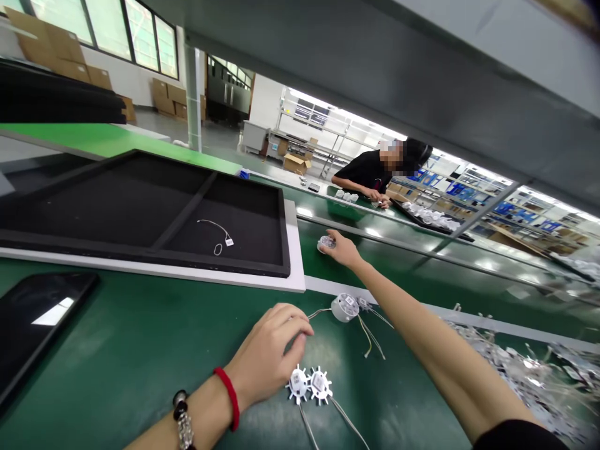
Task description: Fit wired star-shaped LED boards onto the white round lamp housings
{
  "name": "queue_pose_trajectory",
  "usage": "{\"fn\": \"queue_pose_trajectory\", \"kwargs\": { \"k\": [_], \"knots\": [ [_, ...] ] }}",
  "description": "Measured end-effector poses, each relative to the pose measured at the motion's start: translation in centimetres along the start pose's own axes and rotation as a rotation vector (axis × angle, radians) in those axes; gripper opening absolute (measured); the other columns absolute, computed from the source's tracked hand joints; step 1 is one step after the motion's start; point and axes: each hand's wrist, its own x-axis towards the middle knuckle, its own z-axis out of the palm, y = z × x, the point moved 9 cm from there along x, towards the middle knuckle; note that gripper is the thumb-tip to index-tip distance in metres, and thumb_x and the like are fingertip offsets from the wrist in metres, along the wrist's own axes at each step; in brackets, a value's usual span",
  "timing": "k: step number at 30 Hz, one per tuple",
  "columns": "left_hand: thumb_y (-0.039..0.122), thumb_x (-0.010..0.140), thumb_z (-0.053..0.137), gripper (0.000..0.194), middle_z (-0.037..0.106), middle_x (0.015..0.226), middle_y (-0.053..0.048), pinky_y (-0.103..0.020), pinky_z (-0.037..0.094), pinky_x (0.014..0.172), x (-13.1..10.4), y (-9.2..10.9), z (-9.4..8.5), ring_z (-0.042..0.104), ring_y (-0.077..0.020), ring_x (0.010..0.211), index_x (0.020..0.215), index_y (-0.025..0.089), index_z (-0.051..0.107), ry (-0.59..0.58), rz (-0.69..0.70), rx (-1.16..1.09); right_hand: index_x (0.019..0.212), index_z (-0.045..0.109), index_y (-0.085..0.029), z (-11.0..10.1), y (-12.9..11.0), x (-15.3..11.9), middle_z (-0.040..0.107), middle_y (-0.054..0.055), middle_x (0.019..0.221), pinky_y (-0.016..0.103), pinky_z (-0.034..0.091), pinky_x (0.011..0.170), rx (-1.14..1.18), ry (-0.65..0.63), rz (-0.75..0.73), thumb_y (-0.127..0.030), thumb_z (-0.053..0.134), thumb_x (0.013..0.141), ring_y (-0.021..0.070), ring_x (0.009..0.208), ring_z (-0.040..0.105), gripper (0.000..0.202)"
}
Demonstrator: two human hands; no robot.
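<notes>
My right hand (344, 250) reaches out over the far part of the green bench and grips a small round, whitish plastic piece (324, 244) at its edge. Nearer to me, my left hand (274, 350) hovers or rests with loosely bent fingers, thumb apart, and no object shows in it. Its fingertips are close to a thin wire that runs to a white cylindrical housing (344, 307). Below them, two white gear-shaped boards (309, 384) with wires lie side by side. Another small wired board (364, 304) sits behind the housing.
On the left, a large black tray (244, 219) on a white board holds a small wired part (229, 241). A dark glossy device (42, 325) lies nearby. Many wired boards (510, 362) are heaped on the right. Across the bench a person (370, 172) handles parts; a metal shelf (351, 56) hangs overhead.
</notes>
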Motion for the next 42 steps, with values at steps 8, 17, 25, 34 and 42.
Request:
{"fn": "queue_pose_trajectory", "kwargs": {
  "k": [8, 17, 25, 34, 42],
  "knots": [
    [0.042, 0.098, 0.05, 0.053, 0.052, 0.141, -0.018, -0.044, 0.055, 0.095, -0.1, -2.9, -0.5, 0.06, -0.0279, 0.122, 0.144, 0.022, 0.033, 0.137, -0.348, -0.4, 0.138, 0.05, -0.02, -7.6, -13.1, -10.4, 0.069, 0.011, 0.127, 0.047, 0.041, 0.101, 0.014, 0.22, -0.413, -0.041, 0.071, 0.084, 0.0308, 0.116, 0.064, 0.062],
    [0.036, 0.09, 0.071, 0.053, 0.058, 0.135, -0.009, -0.032, 0.061, 0.081, -1.0, -0.5, 3.6, 0.07, -0.018, 0.092, 0.136, 0.029, 0.047, -0.059, -0.48, -0.936, 0.14, 0.041, -0.018, -8.2, -15.9, -23.5, 0.07, 0.014, 0.122, 0.04, 0.047, 0.082, 0.073, 0.283, -0.595, -0.034, 0.063, 0.094, 0.0263, 0.101, 0.068, 0.053],
    [0.032, 0.087, 0.075, 0.047, 0.067, 0.114, -0.007, -0.025, 0.062, 0.065, -1.5, -1.1, 4.3, 0.07, -0.0154, 0.077, 0.131, 0.028, 0.059, -0.168, -0.558, -0.962, 0.125, 0.055, -0.027, -8.0, -11.6, -25.0, 0.069, 0.008, 0.123, 0.043, 0.053, 0.093, 0.456, 0.268, -0.458, -0.032, 0.07, 0.09, 0.0239, 0.112, 0.066, 0.038],
    [0.038, 0.09, 0.072, 0.042, 0.07, 0.108, -0.003, -0.023, 0.064, 0.062, -1.7, -1.1, 4.4, 0.072, -0.0167, 0.078, 0.131, 0.035, 0.063, -0.175, -0.586, -0.861, 0.1, 0.065, -0.023, -8.0, -11.5, -24.8, 0.071, 0.007, 0.117, 0.039, 0.055, 0.093, 0.649, 0.247, -0.315, -0.019, 0.061, 0.095, 0.0193, 0.109, 0.067, 0.007],
    [0.046, 0.091, 0.067, 0.045, 0.071, 0.103, -0.007, -0.027, 0.066, 0.063, -2.0, -1.3, 5.0, 0.069, -0.022, 0.089, 0.132, 0.028, 0.064, -0.242, -0.649, -0.842, 0.093, 0.07, -0.021, -5.7, -10.4, -23.9, 0.071, 0.005, 0.114, 0.034, 0.058, 0.091, 1.044, -0.01, -0.113, -0.022, 0.056, 0.099, 0.0169, 0.105, 0.069, 0.015]
  ]
}}
